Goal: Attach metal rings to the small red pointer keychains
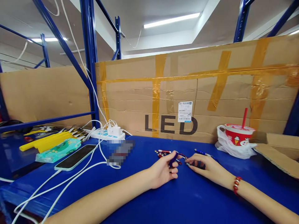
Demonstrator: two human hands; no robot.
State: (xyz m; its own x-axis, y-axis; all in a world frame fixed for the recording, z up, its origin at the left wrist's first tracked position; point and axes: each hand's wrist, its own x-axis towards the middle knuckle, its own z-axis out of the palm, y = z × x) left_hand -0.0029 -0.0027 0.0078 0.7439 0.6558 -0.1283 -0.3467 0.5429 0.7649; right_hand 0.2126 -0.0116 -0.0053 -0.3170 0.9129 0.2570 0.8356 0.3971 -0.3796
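tall brown corrugated cardboard panel [133, 96] backs the scene, patched with shiny tan tape, big black "led" printed on it. glossy dark blue flat surface [182, 199] butts against it; room to move is the near stretch between the forearms. open brown cardboard box [280, 157] at right edge. red-and-white round cup [238, 137], ice-cream cone print, red straw, sits in crinkled white plastic bag [233, 152]. left side: black-screened smartphone [76, 158], cable plugged in; teal soft plastic packet [59, 151]; white power strip [121, 136] with chargers. bare left hand [163, 172] and bare right hand [209, 166], near each other, mid-surface. white paper label [185, 112], fine print unreadable, overlaps the "d". shiny red metal tubes [164, 151] lie piled behind left hand; slim blue metallic pen-shaped piece [203, 152] behind right. left grip closed on dark blue tube [173, 159]; right grip pinches dark silver-tipped cylinder [201, 165], just beside it.
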